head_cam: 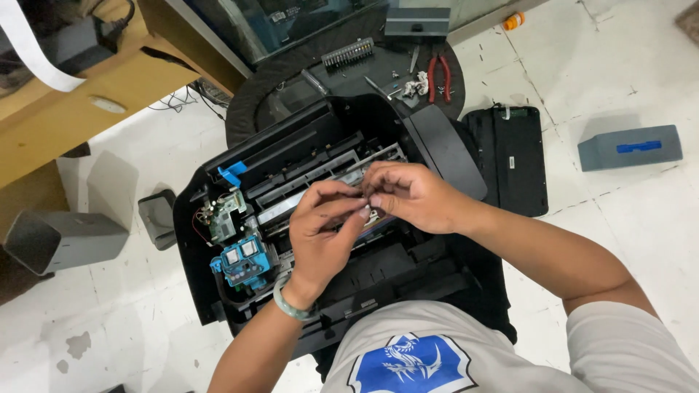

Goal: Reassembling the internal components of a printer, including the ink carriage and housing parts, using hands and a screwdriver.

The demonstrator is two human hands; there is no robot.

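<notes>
Count: 1 opened black printer [313, 182], 2 hands [368, 211] over it, 1 blue cartridge carriage [244, 263], 1 green circuit board [226, 217], 1 red-handled pliers [439, 76] far, 1 screwdriver bit rack [348, 53] far, 1 black panel [510, 160] right, 1 grey box with blue label [630, 147] far right, 1 grey cover [62, 239] left.

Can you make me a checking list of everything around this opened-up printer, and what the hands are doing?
Surface: white tiled floor, stained and cracked.
Job's things: black printer with covers off; blue cartridge carriage and green circuit board exposed.
Clutter: red pliers, screwdriver bit set, loose black cover, grey box with blue handle, grey panels.
Grips: left hand and right hand meet fingertip to fingertip over the printer's middle, pinching something too small to tell.
Cables: red wires by the board; black leads near the desk.
Surroundings: wooden desk, round black mat.
</notes>
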